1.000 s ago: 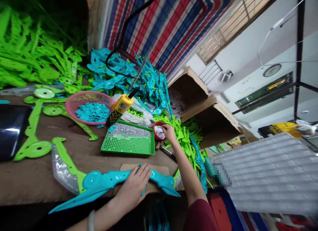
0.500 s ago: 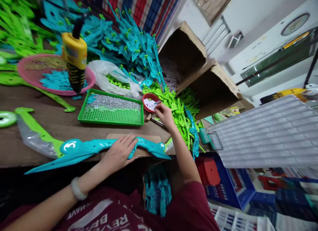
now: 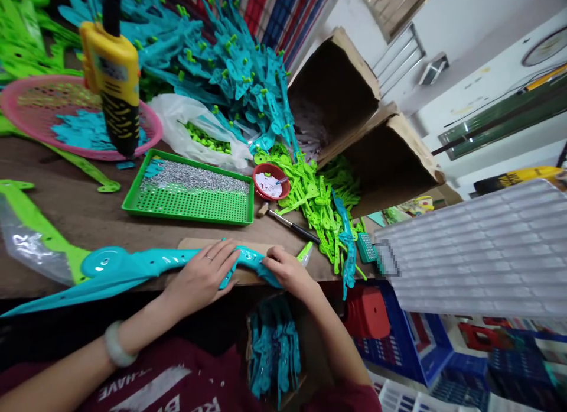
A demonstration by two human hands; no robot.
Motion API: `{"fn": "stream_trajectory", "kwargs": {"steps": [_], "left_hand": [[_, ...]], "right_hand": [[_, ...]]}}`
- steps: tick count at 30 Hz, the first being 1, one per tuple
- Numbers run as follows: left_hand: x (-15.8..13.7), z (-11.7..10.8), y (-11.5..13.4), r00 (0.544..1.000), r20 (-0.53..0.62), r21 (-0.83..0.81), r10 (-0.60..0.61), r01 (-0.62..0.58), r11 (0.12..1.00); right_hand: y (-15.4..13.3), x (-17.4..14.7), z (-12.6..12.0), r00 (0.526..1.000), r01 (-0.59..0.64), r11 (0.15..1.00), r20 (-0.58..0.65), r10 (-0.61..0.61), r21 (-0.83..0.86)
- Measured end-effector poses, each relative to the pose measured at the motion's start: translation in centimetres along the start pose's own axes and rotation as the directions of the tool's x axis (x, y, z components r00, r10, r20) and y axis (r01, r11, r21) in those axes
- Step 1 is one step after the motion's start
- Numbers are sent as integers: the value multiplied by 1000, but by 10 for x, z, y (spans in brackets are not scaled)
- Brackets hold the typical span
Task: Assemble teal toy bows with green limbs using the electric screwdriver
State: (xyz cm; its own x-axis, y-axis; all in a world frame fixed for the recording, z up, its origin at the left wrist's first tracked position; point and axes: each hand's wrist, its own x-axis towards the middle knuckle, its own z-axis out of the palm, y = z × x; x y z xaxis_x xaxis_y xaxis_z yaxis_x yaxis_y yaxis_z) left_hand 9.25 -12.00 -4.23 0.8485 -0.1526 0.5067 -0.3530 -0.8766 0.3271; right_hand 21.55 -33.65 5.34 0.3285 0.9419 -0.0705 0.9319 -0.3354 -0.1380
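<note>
A long turquoise plastic toy bow (image 3: 172, 258) lies along the table's near edge, a round disc on its left part. My left hand (image 3: 206, 267) wraps its fingers over the bow's middle grip and holds it down. My right hand (image 3: 287, 270) is closed, its fingertips pinched together against the bow's right limb. Whatever is between those fingers is hidden or too small to make out. Just beyond, a hammer (image 3: 290, 224) lies by a small red basket (image 3: 287, 191) holding white paper bits and a thin tool.
A green perforated tray (image 3: 188, 214) holds many small metal pieces. A yellow-and-black power screwdriver (image 3: 110, 75) hangs over a pink basket (image 3: 153, 128). Turquoise and green plastic parts (image 3: 321, 205) are heaped behind, beside open cardboard boxes (image 3: 385, 169). A box of turquoise pieces (image 3: 274, 347) stands below the table edge.
My right hand has come back from the small red basket to the bow's right limb. My left hand has stayed on the grip. The view has shifted slightly.
</note>
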Motion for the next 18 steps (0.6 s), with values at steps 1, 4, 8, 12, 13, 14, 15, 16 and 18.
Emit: {"fn": "stream_trajectory", "kwargs": {"steps": [1, 4, 8, 12, 13, 14, 15, 16, 18], "left_hand": [[0, 0, 1, 1000, -6, -2, -5, 5, 1000], [2, 0, 2, 1000, -17, 7, -14, 14, 1000], [3, -2, 3, 1000, -12, 51, 1, 0, 999], [2, -3, 3, 1000, -17, 74, 12, -10, 997], [1, -2, 3, 1000, -18, 73, 14, -13, 997], [1, -2, 4, 1000, -19, 69, 17, -16, 997], [0, -2, 4, 1000, -20, 64, 20, -19, 998], [0, -2, 4, 1000, -22, 58, 22, -21, 998], [1, -2, 5, 999, -26, 52, 20, -19, 998]], "right_hand": [[0, 1, -1, 1000, 12, 1000, 12, -12, -13], [-1, 2, -2, 998, 49, 994, 52, -44, -100], [-1, 3, -1, 993, 79, 966, 101, -56, -245], [-1, 4, -4, 991, 87, 957, 125, -54, -277], [-2, 4, -6, 990, 86, 958, 130, -52, -272], [-2, 3, -8, 989, 86, 960, 135, -50, -268], [-3, 3, -10, 989, 85, 960, 142, -48, -265], [-4, 3, -12, 988, 86, 960, 150, -47, -266], [-6, 2, -14, 985, 87, 957, 167, -41, -277]]}}
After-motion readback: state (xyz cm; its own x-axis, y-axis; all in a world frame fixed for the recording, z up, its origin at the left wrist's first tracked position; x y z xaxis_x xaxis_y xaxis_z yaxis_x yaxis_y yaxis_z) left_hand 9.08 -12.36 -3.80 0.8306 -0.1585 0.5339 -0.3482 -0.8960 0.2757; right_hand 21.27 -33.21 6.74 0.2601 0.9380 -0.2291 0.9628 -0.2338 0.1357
